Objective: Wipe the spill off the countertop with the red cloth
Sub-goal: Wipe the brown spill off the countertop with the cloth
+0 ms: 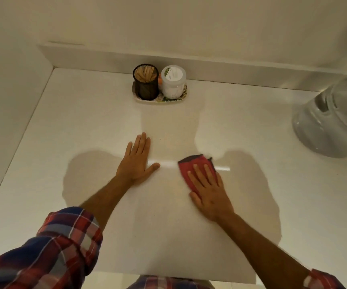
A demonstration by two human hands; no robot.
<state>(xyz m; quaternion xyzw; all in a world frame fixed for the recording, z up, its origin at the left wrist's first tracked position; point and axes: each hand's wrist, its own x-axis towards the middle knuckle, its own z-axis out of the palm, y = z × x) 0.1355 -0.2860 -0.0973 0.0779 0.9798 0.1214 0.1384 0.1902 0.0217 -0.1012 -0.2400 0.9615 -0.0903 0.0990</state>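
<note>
A pale countertop [85,126] fills the view, backed by a low upstand and a plain wall, with a grey glossy appliance [333,122] at the right edge. Near the back stands a small tray [181,99] bearing a mesh cup of sticks [145,81] and a white jar [173,81]. The left hand [136,161] lies flat and empty on the counter, fingers spread. The right hand [208,189] presses palm-down on the red cloth [191,165], fingers extended, not gripping it. The spill [173,142] seems to be a faint orange smear just beyond and between the hands (hard to be sure under the glare). To wipe well, keep the palm's weight even, sweep forward-left over the smear, then draw back toward the body.
</note>
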